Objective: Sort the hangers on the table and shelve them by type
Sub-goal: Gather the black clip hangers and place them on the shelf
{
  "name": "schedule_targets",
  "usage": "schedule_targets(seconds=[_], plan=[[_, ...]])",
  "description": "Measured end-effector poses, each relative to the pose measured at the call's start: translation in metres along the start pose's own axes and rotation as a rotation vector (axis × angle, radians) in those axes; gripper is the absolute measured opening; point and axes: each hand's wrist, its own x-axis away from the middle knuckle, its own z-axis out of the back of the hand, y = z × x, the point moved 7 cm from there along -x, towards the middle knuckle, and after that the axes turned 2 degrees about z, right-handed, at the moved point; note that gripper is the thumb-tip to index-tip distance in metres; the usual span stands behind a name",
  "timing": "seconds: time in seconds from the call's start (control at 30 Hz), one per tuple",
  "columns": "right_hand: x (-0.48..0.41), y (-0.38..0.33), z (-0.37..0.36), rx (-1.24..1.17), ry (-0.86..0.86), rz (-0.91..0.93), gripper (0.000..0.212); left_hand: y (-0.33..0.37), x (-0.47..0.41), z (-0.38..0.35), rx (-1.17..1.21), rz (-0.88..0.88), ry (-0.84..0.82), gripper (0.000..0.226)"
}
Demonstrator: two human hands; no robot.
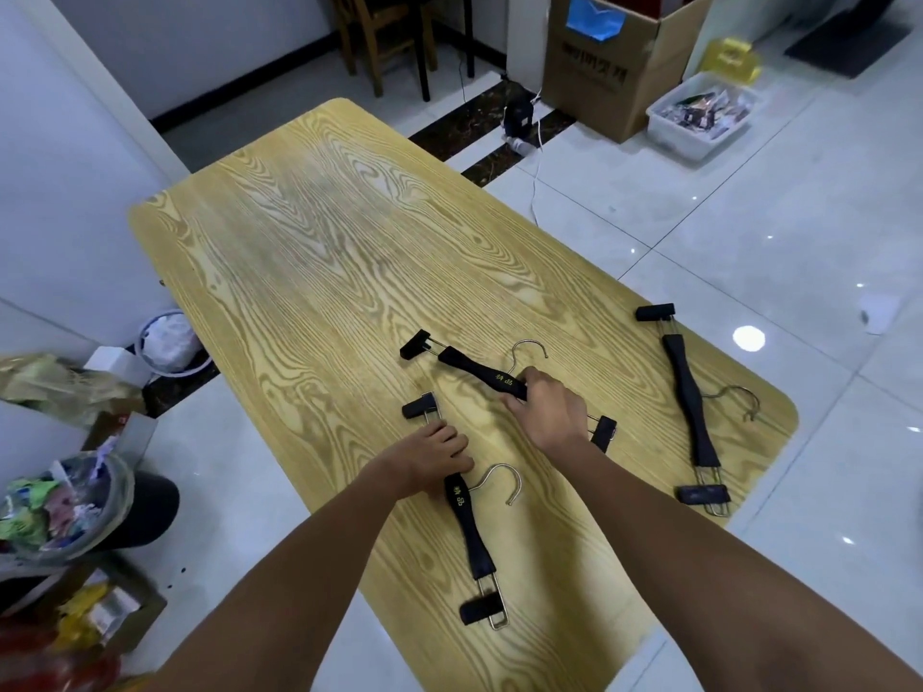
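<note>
Left hand (435,454) grips near black hanger (468,529), right hand (549,412) far black hanger (477,373).

The upper half of the light wooden table (309,232) is bare (lots of room). Lower down lie a middle black clip hanger (479,374), a lower black clip hanger (469,531) and a right black clip hanger (692,412), with gaps between.
</note>
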Motion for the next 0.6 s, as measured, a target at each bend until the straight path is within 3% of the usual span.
schedule_targets(seconds=[0.27, 0.6], plan=[[-0.001, -0.006, 0.008, -0.018, -0.009, 0.015, 0.037, 0.010, 0.001, -0.007, 0.040, 0.050, -0.212, 0.038], [-0.006, -0.043, 0.049, -0.009, -0.006, 0.173, 0.040, -0.011, 0.059, 0.020, 0.336, 0.489, -0.252, 0.030]])
